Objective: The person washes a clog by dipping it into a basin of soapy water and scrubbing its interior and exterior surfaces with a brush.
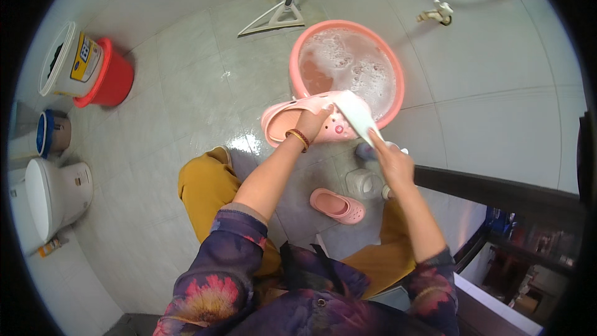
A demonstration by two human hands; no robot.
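In my left hand [314,122] is a pink clog [272,126], held up with its toe to the right, close to the near rim of a pink basin [399,68]. The fingers close on the shoe's upper near its opening. My right hand [394,163] grips the handle of a white scrub brush [356,117]. Its head lies against the top of the clog's toe, and its bristles are hidden. Suds float on cloudy water in the basin. A second pink clog [337,205] rests on the floor between my legs.
A clear plastic tub [363,184] stands right of my knees. A floor squeegee [280,20] leans behind the basin, and a tap [438,12] juts from the right wall. Buckets [115,74] and a toilet [59,196] line the left side. The tiled floor [155,143] looks wet.
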